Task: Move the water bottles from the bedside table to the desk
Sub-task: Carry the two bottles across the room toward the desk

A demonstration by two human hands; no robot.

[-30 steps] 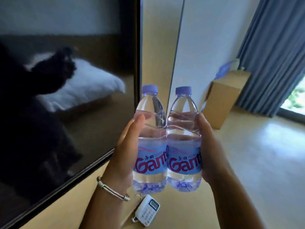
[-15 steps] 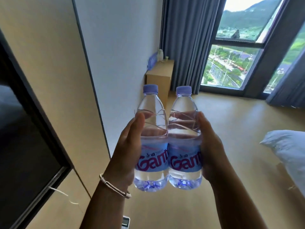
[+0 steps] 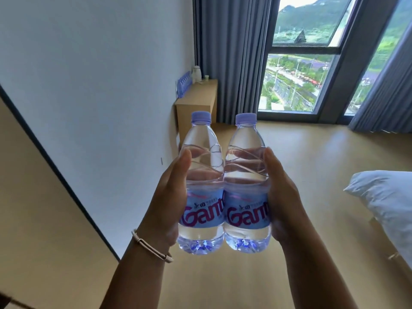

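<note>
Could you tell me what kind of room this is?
Probably a hotel bedroom. A white pillow lies at the right, a small wooden desk by the wall carries a kettle and a row of bottled water, and long grey curtains frame a tall window.

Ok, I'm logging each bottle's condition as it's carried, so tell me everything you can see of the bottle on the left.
The left bottle is clear plastic with a pale purple screw cap still on, swirled ridges on its shoulder and a blue label in red lettering. It looks full of water. It is upright in mid-air, its side against the right bottle. The left hand holds it, thumb on the near side, fingers showing through from behind.
</note>
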